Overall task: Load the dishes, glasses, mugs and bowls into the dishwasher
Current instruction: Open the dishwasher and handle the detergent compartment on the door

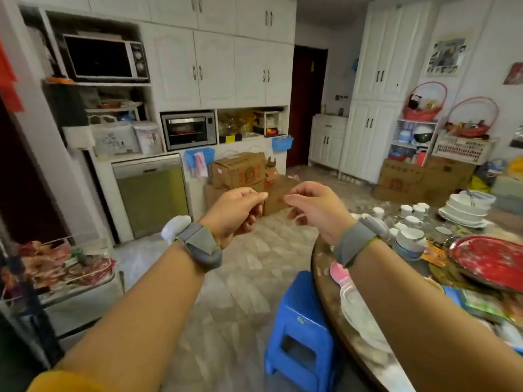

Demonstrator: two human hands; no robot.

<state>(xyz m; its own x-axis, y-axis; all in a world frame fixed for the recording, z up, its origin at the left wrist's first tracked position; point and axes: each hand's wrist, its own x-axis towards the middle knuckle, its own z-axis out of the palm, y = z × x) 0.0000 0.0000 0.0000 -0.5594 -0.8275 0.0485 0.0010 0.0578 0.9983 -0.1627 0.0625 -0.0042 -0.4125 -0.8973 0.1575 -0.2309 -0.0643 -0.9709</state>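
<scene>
Dishwasher [152,193] stood closed at centre left; mugs [413,213] and stacked bowls [464,207] sat on tabletop [319,267], right.
Left hand [237,213] and right hand [314,210] were raised mid-frame, fingers curled, holding nothing.

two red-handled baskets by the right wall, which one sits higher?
The left red-handled basket, atop the white shelf unit. The right red-handled basket sits lower, on a white slatted crate.

Soft, even light filled the room; shadows were faint. The wide lens bowed the edges, and fine detail smeared throughout, worst toward the corners.
</scene>
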